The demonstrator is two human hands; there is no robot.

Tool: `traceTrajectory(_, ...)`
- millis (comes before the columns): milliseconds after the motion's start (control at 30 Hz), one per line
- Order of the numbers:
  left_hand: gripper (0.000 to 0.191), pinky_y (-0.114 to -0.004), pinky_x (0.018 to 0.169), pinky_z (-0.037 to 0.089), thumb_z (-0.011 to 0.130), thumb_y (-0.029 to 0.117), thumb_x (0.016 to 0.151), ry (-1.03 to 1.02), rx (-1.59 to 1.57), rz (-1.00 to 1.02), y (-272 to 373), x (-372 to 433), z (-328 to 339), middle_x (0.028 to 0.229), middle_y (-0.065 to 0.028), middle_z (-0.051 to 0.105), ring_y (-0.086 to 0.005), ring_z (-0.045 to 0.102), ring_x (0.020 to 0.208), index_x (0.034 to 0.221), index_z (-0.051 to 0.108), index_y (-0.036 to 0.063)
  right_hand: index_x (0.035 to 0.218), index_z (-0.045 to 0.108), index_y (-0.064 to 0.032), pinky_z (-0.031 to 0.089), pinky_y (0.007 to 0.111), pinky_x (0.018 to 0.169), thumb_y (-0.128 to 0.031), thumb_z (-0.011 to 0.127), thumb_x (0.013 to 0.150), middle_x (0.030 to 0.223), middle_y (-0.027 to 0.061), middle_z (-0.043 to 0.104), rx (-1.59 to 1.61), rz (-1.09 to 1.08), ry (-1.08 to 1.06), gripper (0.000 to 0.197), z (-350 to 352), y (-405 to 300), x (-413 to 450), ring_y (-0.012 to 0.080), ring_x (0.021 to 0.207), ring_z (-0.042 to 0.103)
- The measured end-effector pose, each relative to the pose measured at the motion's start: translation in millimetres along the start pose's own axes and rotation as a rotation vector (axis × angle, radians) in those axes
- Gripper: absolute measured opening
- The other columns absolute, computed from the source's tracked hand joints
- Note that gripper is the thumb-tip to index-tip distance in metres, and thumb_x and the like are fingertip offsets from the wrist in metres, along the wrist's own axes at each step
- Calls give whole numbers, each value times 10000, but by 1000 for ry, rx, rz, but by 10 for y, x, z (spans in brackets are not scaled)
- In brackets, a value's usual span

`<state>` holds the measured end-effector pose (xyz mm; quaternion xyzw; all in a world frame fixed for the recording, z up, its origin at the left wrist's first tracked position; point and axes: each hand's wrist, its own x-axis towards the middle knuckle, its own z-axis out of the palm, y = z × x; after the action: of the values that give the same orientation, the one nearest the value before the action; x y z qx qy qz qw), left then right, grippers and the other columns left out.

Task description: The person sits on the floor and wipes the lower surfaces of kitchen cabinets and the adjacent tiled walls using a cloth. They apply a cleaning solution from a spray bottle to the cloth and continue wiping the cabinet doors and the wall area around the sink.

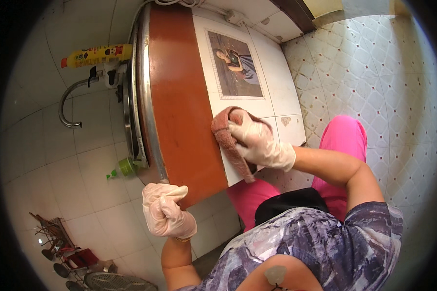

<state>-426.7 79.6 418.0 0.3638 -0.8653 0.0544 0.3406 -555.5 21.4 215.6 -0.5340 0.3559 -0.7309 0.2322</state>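
A brownish-pink cloth [224, 132] is bunched under my right hand [256, 140], which wears a pale disposable glove and presses it against the white tiled front below the reddish-brown counter edge [185, 109]. Part of the cloth hangs down beside my fingers. My left hand [167, 211], in the same kind of glove, is at the near corner of the counter with its fingers curled; whether it grips the edge is hard to see. A picture panel [236, 65] showing a seated figure in a dress is set in the white tiles beyond the cloth.
Left of the counter edge are a sink rim [134, 109], a curved metal faucet [63, 105], a yellow bottle with a red cap [98, 55] and a green pump bottle [125, 167]. Ladles and a strainer [118, 282] hang at the lower left. Patterned floor tiles [357, 87] lie at the right.
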Motion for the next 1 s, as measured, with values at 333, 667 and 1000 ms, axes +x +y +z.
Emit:
traceTrajectory(333,245,-327,592,410,413,-60,822,-29,54,96,77,208,116,638,-94,592,-190,511,600,603,517,-25,1174,517,-4,535,340,730,-93,398,958,966,121,673,-500,239,-258,262,-476,1929,1964,249,811,650)
traceTrajectory(667,172,-323,591,399,425,-79,742,-49,66,59,-47,168,-210,642,-92,591,-186,496,609,611,517,-18,1155,563,-69,540,449,790,-104,606,827,1246,257,473,-119,111,-213,333,114,-2,202,370,993,617)
traceTrajectory(1000,215,-344,605,410,423,-43,795,-81,131,68,17,244,-197,652,-100,610,-206,521,607,609,523,-6,1176,571,-32,531,313,715,-112,502,929,1013,165,634,89,321,-191,269,90,1478,1726,213,864,632)
